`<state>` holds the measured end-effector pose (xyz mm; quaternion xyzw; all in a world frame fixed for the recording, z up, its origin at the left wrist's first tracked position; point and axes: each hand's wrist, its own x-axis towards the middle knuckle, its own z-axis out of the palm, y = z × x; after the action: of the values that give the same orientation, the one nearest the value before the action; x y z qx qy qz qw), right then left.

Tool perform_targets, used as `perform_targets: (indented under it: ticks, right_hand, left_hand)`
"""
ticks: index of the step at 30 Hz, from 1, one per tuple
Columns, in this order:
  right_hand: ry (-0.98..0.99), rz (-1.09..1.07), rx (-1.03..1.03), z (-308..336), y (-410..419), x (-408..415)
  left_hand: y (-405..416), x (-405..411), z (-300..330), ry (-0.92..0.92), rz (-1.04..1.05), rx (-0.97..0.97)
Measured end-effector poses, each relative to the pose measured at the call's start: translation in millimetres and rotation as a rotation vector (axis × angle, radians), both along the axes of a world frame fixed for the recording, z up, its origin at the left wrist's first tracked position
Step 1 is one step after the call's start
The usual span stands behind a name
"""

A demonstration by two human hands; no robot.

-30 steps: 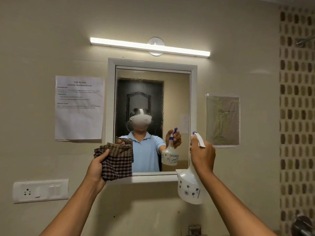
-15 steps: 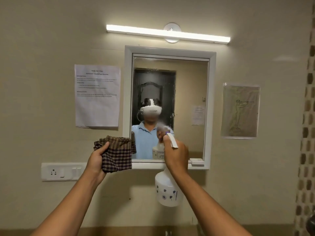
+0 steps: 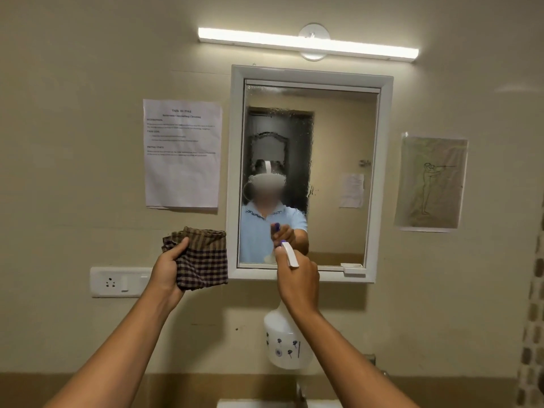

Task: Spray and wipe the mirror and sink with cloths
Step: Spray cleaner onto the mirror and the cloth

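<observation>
The right hand (image 3: 297,282) is wrapped round the neck and trigger head of a white translucent plastic spray bottle (image 3: 287,346) printed with small dark flowers. Its purple-tipped nozzle points at the lower middle of the glass, and the bottle's round body hangs below the wrist. Whether the finger is squeezing the trigger cannot be told from here.

The left hand (image 3: 167,273) clutches a bunched brown-and-dark checked cloth (image 3: 201,257), fingers curled over its left edge. The cloth is raised just beside the lower left corner of the frame and does not touch the glass.

The rectangular white-framed wall mirror (image 3: 338,136) carries a film of fine droplets over its left and upper parts, while the right part looks drier. Judging by this, the spraying step is in hand and wiping has not begun.

The next move likely calls for wetting the drier right side, then bringing the cloth flat onto the glass and sweeping across it before the drops run down to the sill.

Only a sliver of the white sink (image 3: 250,404) shows at the bottom edge, so its state cannot be judged; that part of the task seems still to come.

A white strip light (image 3: 309,42) glows above the mirror, and a printed paper sheet (image 3: 182,154) hangs to its left.
</observation>
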<state>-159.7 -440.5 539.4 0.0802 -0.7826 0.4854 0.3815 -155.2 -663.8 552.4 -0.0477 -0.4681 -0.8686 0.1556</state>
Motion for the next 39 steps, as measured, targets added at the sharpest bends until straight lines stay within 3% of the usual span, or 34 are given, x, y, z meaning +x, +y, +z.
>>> perform_targets:
  ticks: [11, 18, 25, 39]
  right_hand:
    - [0.027, -0.228, -0.159, 8.7, 110.6, 6.3]
    - [-0.028, -0.312, -0.209, -18.9, 149.6, 4.2]
    - [-0.043, -0.206, -0.191, -41.8, 107.3, 6.3]
    - [-0.058, 0.016, 0.073, -52.9, -20.8, 6.7]
  left_hand:
    - [52.3, -20.3, -5.9, 0.026, -0.140, 0.024]
    - [61.3, -23.0, -17.9, 0.034, -0.167, 0.059]
    - [37.5, -19.3, -33.2, -0.001, -0.105, 0.074]
    - [-11.7, -1.3, -46.4, -0.004, -0.056, 0.096]
